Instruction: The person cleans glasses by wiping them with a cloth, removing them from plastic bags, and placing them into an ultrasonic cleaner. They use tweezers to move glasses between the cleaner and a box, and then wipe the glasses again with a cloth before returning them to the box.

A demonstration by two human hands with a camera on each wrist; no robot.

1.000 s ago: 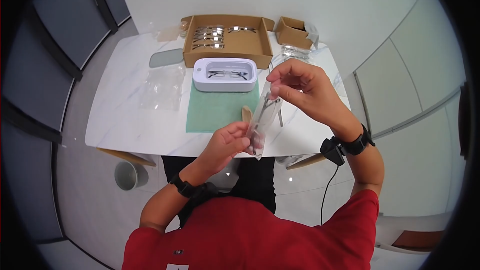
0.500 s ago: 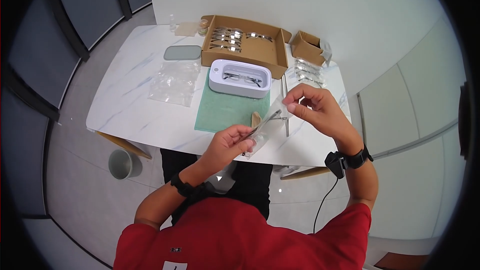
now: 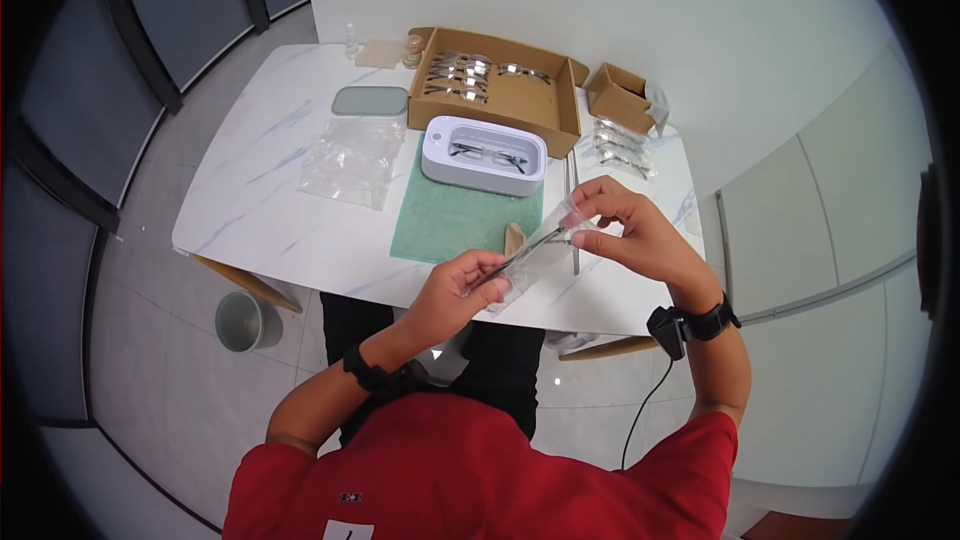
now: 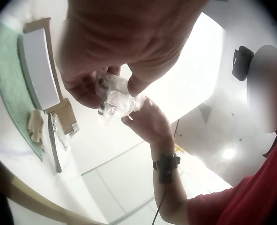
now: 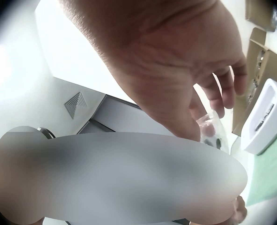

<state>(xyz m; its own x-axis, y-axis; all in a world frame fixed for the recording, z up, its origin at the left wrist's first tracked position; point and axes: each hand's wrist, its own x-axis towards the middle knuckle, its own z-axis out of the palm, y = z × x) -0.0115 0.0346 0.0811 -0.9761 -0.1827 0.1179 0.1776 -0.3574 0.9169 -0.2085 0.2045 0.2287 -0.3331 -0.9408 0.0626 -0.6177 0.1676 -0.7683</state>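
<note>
A clear plastic sleeve point(image 3: 545, 258) with dark-armed eyeglasses point(image 3: 530, 248) inside is stretched between both hands above the table's front edge. My left hand point(image 3: 455, 290) grips its lower end, thumb on top. At the upper end my right hand point(image 3: 640, 237) pinches the plastic between thumb and fingers; the right wrist view shows this sleeve end point(image 5: 213, 133) at the thumb tip. Just behind stands a white ultrasonic cleaner point(image 3: 480, 178) with a pair of glasses point(image 3: 488, 155) in its open basin, on a green cloth point(image 3: 440, 225).
Behind the cleaner, a cardboard box point(image 3: 525, 105) holds several glasses. To the right are a small carton point(image 3: 618, 100), bagged glasses point(image 3: 622, 148) and metal tweezers point(image 3: 574, 185). A grey lid point(image 3: 370, 101) and an empty plastic bag point(image 3: 350, 160) lie left. A tan piece point(image 3: 514, 238) sits beside the sleeve.
The right hand has come down toward the table, so the sleeve slopes lower. The left hand keeps its grip. The head view has shifted slightly.
</note>
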